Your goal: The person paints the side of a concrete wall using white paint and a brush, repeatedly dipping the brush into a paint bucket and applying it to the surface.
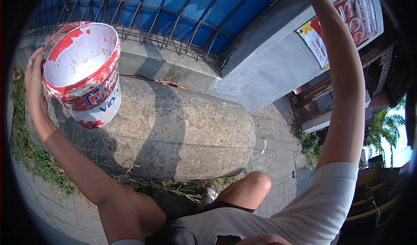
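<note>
Through the head view I checked the margins first. A long, rounded concrete block [204, 136] took up the middle, its right end stopping short at the grey paving [278, 154]. Along its far side ran a low concrete ledge [191, 73], topped by a rusty bar grille [173, 23] with blue sheeting [208, 0] behind it, so room was tight that way. A grey wall [265, 71] closed off the far right, with a printed banner [356, 19] hung on it. I had more room over the bare right half of the block and the paving beyond. Grass [47, 171] edged the near left, and the bent knee [254, 184] sat close to the block's near side.

The paint-smeared red and white bucket [87, 88] was over the block's left end, its mouth toward me, white inside. My left hand [34, 71] lay against its outer left side near the rim, fingers extended; I couldn't tell whether it gripped or merely steadied. The right forearm [343, 62] reached up past the top edge, well apart from the bucket; its hand was out of sight, so I couldn't tell its state.
</note>
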A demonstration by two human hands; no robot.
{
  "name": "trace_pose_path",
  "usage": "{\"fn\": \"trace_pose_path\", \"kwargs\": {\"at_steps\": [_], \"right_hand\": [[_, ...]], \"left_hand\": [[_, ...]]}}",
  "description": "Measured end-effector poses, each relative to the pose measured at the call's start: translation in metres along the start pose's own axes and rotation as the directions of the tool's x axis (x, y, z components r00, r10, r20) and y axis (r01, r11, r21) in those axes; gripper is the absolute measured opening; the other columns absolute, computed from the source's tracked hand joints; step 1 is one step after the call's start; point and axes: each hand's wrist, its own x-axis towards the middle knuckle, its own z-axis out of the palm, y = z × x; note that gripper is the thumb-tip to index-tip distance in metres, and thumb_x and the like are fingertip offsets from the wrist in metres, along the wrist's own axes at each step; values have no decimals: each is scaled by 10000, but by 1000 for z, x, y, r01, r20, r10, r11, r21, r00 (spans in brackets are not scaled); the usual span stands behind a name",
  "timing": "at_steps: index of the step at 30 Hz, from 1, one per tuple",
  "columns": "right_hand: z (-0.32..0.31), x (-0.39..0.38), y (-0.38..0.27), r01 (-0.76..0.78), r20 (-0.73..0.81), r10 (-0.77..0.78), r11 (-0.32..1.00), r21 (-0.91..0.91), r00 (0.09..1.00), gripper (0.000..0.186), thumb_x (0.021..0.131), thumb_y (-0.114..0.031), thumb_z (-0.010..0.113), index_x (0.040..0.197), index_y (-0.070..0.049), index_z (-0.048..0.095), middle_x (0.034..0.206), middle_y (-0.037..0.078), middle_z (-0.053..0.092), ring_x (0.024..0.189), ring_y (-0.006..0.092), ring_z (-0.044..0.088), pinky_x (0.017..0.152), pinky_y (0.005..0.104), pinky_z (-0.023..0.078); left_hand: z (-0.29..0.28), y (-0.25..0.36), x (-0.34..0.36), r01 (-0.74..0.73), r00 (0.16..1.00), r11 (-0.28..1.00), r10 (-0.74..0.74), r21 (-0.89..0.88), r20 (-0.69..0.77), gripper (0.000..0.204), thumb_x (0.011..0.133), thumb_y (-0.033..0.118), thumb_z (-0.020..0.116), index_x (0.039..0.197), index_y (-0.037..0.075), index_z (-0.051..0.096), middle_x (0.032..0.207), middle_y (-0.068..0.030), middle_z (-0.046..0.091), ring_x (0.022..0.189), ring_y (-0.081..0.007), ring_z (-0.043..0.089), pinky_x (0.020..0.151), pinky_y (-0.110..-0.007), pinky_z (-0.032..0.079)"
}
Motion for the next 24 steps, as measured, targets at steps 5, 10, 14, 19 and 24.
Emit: {"fn": "trace_pose_path", "kwargs": {"at_steps": [5, 10, 14, 19, 24], "right_hand": [[14, -80, -186, 207, 268, -237, 969, 137, 934, 247, 845, -360, 596, 767, -152, 703, 722, 19, 667, 725, 178, 665, 574, 310, 480], [3, -95, -231, 206, 45, -284, 785, 584, 958, 319, 854, -322, 603, 682, -55, 635, 672, 112, 628, 671, 279, 638, 572, 366, 478], [19, -60, -133, -184, 245, -4, 651, 737, 970, 366, 811, -288, 630, 645, 22, 527, 609, 180, 562, 618, 347, 586, 609, 414, 466], [-8, -26, 32, -311, 12, 321, 908, 282, 947, 248, 756, -225, 553, 727, 15, 607, 670, 232, 594, 669, 398, 605, 610, 478, 478], [-37, 11, 70, -164, -89, 157, 984, -76, 984, 151, 737, -185, 599, 756, -49, 661, 705, 154, 633, 678, 293, 636, 581, 404, 498]], "left_hand": [[3, 2, -4, 6, 1000, 1000, -6, 4, 4, 337, 888, 260, 576, 1142, 39, 585, 911, 24, 545, 810, -72, 471, 797, -217, 391], [8, 7, -10, -25, 999, 999, 26, -19, 35, 319, 890, 249, 574, 1125, 33, 588, 885, 31, 537, 807, -71, 472, 778, -211, 396], [8, 10, -12, -23, 999, 1000, 23, -10, 33, 322, 891, 241, 569, 1130, 26, 582, 878, 25, 541, 809, -71, 475, 778, -210, 398], [8, 14, -16, -35, 999, 999, 35, -3, 19, 326, 887, 233, 573, 1136, 22, 580, 920, 8, 570, 800, -72, 480, 780, -208, 396], [4, 16, -11, -6, 1000, 999, 5, 44, 19, 329, 888, 230, 573, 1143, 21, 580, 874, 20, 554, 791, -66, 479, 771, -201, 388]]}}
